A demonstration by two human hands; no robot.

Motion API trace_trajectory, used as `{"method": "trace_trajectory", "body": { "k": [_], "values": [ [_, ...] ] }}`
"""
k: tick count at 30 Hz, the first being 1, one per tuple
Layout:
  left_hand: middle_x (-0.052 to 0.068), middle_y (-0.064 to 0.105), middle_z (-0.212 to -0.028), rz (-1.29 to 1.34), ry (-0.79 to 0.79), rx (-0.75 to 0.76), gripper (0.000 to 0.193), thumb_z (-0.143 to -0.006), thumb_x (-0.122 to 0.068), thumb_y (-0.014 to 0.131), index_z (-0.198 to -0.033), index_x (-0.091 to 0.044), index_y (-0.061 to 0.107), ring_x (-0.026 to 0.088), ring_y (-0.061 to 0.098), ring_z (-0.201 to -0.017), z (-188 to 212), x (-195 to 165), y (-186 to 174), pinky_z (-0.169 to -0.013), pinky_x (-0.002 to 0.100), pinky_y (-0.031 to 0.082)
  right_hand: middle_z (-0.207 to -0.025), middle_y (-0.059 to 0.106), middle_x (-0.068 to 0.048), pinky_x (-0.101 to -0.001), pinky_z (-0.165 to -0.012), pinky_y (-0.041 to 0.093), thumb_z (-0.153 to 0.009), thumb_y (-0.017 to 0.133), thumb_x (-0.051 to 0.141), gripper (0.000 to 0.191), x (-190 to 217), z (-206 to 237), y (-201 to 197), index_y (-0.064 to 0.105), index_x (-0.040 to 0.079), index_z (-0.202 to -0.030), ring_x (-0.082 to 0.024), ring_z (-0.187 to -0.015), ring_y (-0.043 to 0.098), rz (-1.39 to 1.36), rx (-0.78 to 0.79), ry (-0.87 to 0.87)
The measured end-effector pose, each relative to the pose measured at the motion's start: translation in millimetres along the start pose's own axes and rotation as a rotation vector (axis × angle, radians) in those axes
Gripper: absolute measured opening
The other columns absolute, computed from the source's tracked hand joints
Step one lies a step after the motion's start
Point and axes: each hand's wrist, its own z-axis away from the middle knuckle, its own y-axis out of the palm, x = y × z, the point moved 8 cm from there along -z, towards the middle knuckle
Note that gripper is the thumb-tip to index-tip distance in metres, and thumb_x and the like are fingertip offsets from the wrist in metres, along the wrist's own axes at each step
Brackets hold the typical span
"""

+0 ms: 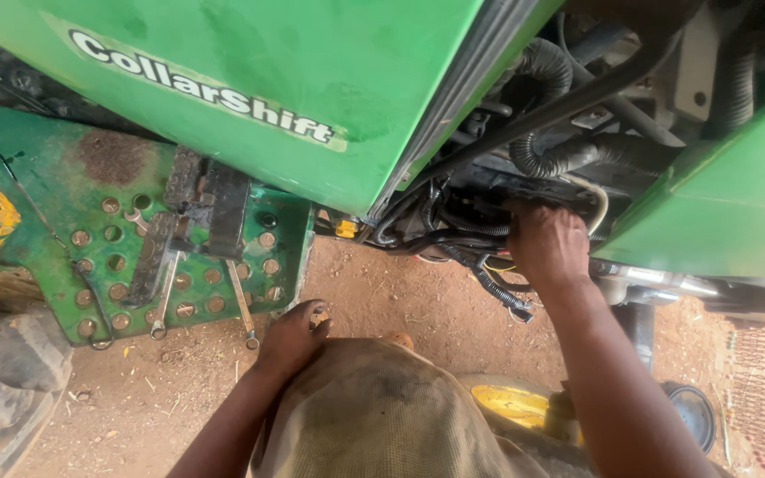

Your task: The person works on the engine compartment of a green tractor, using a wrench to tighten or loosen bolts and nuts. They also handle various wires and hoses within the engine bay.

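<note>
Red dirt ground [382,292] lies under a green tractor. The right hand [546,243] is curled into the black wiring bundle [453,232] beneath the green hood panel [312,88], fingertips hidden among hoses. The left hand [292,336] rests loosely closed near the perforated green step plate [99,257], where two spanners [243,305] lie.

Head view — steeply down, seemingly close
</note>
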Motion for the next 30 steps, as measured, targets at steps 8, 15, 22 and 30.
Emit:
{"method": "trace_trajectory", "body": {
  "k": [8, 15, 22, 30],
  "values": [
    [0.008, 0.067, -0.132, -0.014, -0.055, 0.062, 0.044, -0.091, -0.035, 0.065, -0.130, -0.016, 0.062, 0.030, 0.065, -0.119, -2.7, 0.4, 7.5, -0.103, 0.042, 0.050, -0.114, 0.071, -0.019, -0.0468, -0.088, 0.058, -0.098, 0.058, 0.021, 0.029, 9.2, 4.1, -15.4, 0.072, 0.016, -0.123, -0.034, -0.102, 0.070, -0.116, -0.242, -0.233],
    [0.010, 0.068, -0.130, -0.018, -0.037, 0.057, 0.043, -0.092, -0.036, 0.064, -0.129, -0.014, 0.062, 0.030, 0.065, -0.120, -5.2, 5.1, 10.2, -0.104, 0.042, 0.050, -0.095, 0.076, -0.018, -0.0473, -0.081, 0.061, -0.102, 0.053, 0.022, 0.030, -1.9, -10.4, 5.5, 0.069, 0.020, -0.127, -0.033, -0.084, 0.075, -0.088, 0.025, -0.038],
    [0.012, 0.069, -0.129, -0.010, -0.034, 0.017, 0.046, -0.091, -0.034, 0.066, -0.130, -0.012, 0.062, 0.031, 0.066, -0.119, 3.6, 13.7, 12.7, -0.104, 0.042, 0.050, -0.100, 0.076, -0.017, -0.0458, -0.082, 0.061, -0.102, 0.050, 0.022, 0.028, -0.1, -8.7, 3.6, 0.072, 0.018, -0.120, -0.032, -0.088, 0.076, -0.145, 0.038, 0.030],
    [0.011, 0.070, -0.127, 0.017, -0.035, -0.003, 0.044, -0.091, -0.034, 0.066, -0.129, -0.011, 0.063, 0.031, 0.066, -0.118, 4.8, 20.0, 10.1, -0.103, 0.042, 0.051, -0.107, 0.074, -0.018, -0.0498, -0.090, 0.055, -0.099, 0.052, 0.026, 0.029, 4.0, -10.9, -2.5, 0.071, 0.017, -0.120, -0.037, -0.098, 0.072, -0.209, -0.010, -0.004]
  ]
}}
